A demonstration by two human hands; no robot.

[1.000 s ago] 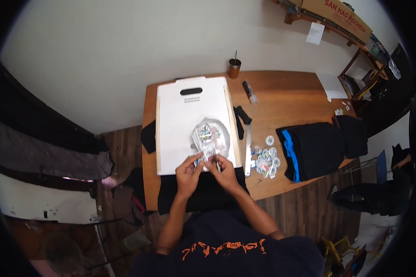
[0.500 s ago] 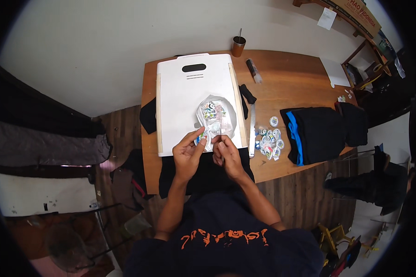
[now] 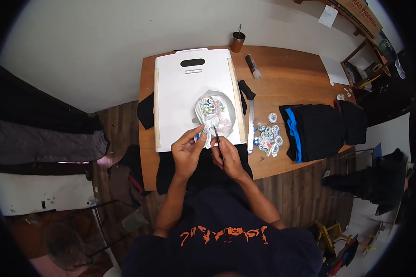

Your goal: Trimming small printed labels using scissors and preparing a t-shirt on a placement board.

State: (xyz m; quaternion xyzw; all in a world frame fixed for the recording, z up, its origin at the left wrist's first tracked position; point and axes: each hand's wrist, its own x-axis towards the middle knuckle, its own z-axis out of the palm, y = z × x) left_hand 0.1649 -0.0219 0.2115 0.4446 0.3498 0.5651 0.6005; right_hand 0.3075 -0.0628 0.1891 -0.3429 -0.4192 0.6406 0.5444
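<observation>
My left hand (image 3: 187,151) pinches a white, colour-printed sticker piece (image 3: 207,137) between thumb and fingers. My right hand (image 3: 227,157) grips a slim dark pointed tool (image 3: 218,135), probably scissors; the fingers hide most of its handle. Its tip meets or overlaps the piece's right side. Just beyond both hands, a crumpled clear plastic bag (image 3: 231,111) lies open on a white board (image 3: 175,106). Colourful printed pieces (image 3: 211,105) show inside it.
Right of the board lie a metal ruler (image 3: 251,131), a pile of cut printed pieces (image 3: 268,139), and folded black clothes (image 3: 316,131) with a blue strip. A brown cup (image 3: 238,44) and a dark tube (image 3: 253,66) stand or lie farther back. Black fabric (image 3: 171,173) hangs at the near table edge.
The tool's tip has swung left toward the sticker piece, showing more of its dark blade. Both hands stay close together, and the whole view has shifted slightly.
</observation>
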